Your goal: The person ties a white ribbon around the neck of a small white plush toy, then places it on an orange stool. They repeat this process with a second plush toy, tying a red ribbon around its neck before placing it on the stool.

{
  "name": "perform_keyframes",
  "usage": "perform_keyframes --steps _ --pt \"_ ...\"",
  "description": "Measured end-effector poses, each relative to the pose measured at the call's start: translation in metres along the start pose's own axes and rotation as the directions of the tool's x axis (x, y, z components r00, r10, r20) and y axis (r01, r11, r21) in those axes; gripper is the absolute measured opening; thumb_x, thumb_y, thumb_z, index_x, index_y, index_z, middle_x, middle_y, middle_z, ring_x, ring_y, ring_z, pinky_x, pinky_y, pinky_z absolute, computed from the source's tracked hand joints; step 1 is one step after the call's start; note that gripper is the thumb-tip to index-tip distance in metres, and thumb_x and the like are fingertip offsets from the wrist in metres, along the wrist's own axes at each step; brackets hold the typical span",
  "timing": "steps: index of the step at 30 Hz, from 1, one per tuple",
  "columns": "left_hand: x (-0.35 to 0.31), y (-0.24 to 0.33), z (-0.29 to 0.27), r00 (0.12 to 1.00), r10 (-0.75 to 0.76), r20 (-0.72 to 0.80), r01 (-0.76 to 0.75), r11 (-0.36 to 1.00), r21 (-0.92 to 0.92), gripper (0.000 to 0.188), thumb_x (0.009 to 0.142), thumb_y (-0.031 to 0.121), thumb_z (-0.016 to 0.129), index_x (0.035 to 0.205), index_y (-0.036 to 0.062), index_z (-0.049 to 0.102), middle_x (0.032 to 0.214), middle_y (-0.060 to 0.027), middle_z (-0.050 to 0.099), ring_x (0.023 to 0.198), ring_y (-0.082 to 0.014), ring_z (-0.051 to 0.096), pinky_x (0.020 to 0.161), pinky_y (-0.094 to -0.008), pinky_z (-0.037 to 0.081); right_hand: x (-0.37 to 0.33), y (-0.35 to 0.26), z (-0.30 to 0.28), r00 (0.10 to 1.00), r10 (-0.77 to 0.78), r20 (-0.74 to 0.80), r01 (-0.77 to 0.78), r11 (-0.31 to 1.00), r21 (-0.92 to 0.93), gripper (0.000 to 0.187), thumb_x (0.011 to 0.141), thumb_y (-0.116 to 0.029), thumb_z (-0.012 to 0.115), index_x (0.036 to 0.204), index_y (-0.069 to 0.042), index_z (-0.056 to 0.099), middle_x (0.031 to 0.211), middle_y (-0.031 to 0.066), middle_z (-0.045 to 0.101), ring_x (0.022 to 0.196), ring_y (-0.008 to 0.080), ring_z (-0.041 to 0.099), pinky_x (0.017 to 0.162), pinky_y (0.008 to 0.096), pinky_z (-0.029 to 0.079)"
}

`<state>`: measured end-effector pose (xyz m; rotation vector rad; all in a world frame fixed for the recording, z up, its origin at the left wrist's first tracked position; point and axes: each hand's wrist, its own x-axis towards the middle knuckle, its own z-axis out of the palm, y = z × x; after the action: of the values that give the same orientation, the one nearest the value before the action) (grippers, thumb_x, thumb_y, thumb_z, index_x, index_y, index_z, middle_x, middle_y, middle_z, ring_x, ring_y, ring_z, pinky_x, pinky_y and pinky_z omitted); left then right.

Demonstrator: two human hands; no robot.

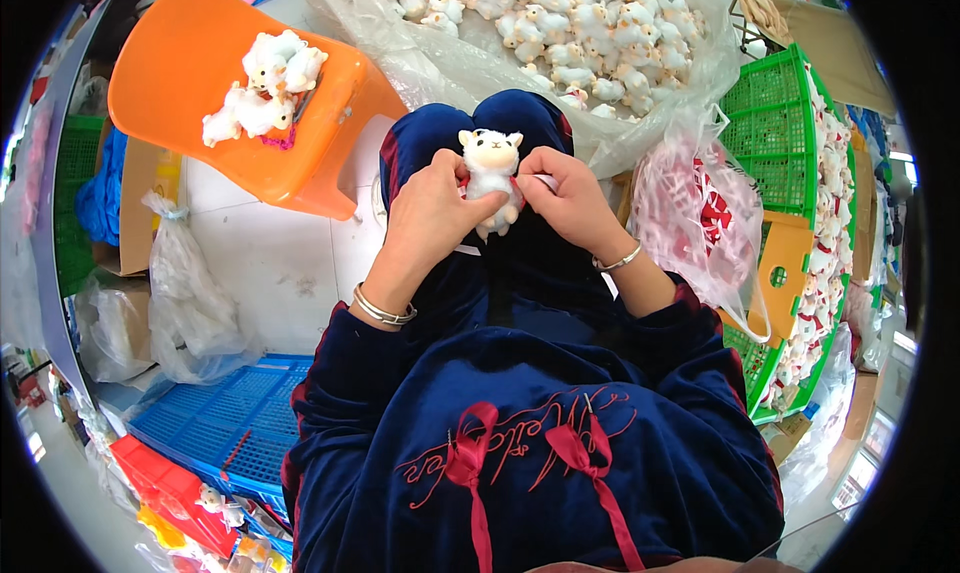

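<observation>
A small white plush alpaca [490, 154] sits upright over my lap, its head toward the far side. My left hand [428, 216] is closed around its left side, with the thumb across its belly. Against the toy's right side my right hand [572, 201] is closed in a pinch at a strip of red cloth [518, 190], mostly covered by the fingers. A bit of white shows beside the right fingers; what it is I cannot make out. More red shows at the toy's left side, partly under my left fingers.
An orange chair [165, 68] at the far left bears several white plush toys [265, 88]. Beyond my knees lies a large clear plastic bag [430, 68] heaped with similar toys. A bag with red pieces [690, 208] and a green crate [765, 108] stand right; a blue crate [225, 413] lies near left.
</observation>
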<state>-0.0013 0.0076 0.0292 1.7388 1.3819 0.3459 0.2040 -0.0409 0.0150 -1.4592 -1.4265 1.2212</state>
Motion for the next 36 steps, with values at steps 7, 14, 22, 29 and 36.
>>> perform_keyframes --steps 7,14,22,29,36 --pt "0.001 -0.001 -0.004 1.0 0.02 -0.012 -0.018 0.994 0.104 0.053 0.08 0.043 0.083 0.1 -0.0032 0.067 0.085 -0.02 0.072 0.077 -0.0328 0.071 0.071 -0.0395 0.055 0.007 -0.01 0.013 0.996 -0.092 -0.001 0.091 0.986 -0.139 0.013 0.092 -0.012 0.066 0.091 0.001 0.066 0.082 0.0123 0.066 0.073 0.0229 0.063 0.07 0.0344 0.051" --pt "0.002 -0.01 -0.022 0.995 0.009 0.097 0.001 0.994 -0.108 0.05 0.081 0.042 0.08 0.093 -0.0058 0.071 0.085 -0.0203 0.073 0.079 -0.0329 0.073 0.073 -0.0395 0.056 0.004 -0.009 0.014 0.992 -0.114 -0.048 0.106 0.983 -0.151 0.013 0.092 -0.013 0.068 0.093 0.0 0.066 0.083 0.0105 0.067 0.075 0.0189 0.065 0.071 0.0325 0.052" --pt "0.005 -0.012 -0.017 0.998 0.028 0.052 -0.024 0.997 -0.067 0.039 0.084 0.032 0.082 0.09 -0.0043 0.069 0.078 -0.0107 0.07 0.072 -0.0149 0.065 0.067 -0.0315 0.052 0.003 -0.011 0.014 0.996 -0.083 -0.017 0.081 0.99 -0.112 0.015 0.092 -0.013 0.071 0.096 0.0 0.065 0.084 0.0084 0.067 0.074 0.0147 0.065 0.07 0.0298 0.052" --pt "0.005 -0.009 -0.014 0.999 0.016 0.042 -0.012 0.996 -0.087 0.035 0.084 0.028 0.083 0.086 -0.0025 0.066 0.076 -0.0099 0.069 0.07 -0.014 0.063 0.066 -0.0308 0.052 0.004 -0.01 0.013 0.994 -0.102 -0.033 0.095 0.983 -0.157 0.016 0.09 -0.014 0.071 0.096 0.0 0.067 0.086 0.0119 0.068 0.077 0.0222 0.068 0.072 0.0327 0.053" --pt "0.002 -0.006 -0.009 0.999 0.048 0.024 -0.046 0.994 -0.095 0.031 0.086 0.024 0.081 0.084 -0.0019 0.065 0.074 -0.0171 0.068 0.071 -0.0291 0.069 0.066 -0.0385 0.052 0.006 -0.01 0.008 0.994 -0.102 -0.026 0.094 0.97 -0.224 0.016 0.091 -0.015 0.07 0.095 0.0 0.067 0.089 0.0157 0.068 0.081 0.0321 0.068 0.073 0.0374 0.053"
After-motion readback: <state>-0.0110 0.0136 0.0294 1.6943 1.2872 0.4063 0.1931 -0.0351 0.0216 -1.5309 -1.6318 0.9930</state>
